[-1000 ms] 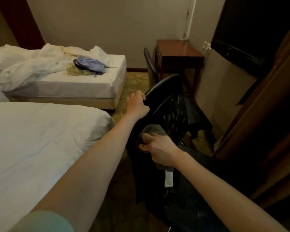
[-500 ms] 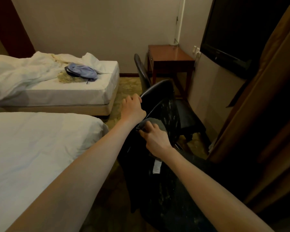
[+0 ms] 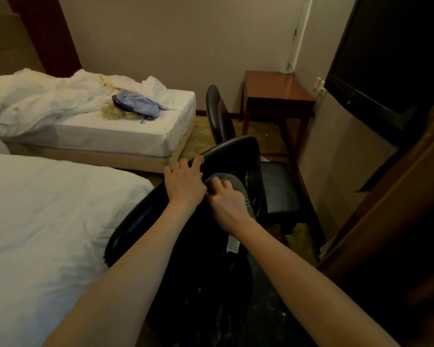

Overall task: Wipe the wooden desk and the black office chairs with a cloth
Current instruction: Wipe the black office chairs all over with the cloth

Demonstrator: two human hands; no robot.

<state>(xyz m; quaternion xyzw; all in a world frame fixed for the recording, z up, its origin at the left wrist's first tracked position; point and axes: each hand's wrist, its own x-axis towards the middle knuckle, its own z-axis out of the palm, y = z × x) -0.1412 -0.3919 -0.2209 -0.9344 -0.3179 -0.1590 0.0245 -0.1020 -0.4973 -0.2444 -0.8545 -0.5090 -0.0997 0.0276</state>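
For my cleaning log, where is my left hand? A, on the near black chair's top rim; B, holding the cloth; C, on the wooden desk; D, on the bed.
A: the left hand grips the near black chair at its top rim, while the right hand holds the grey cloth.

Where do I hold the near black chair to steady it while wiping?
Grip the near chair by its curved top rim from the left, as the left hand does: the rim is rounded, and the right hand holds the cloth just below.
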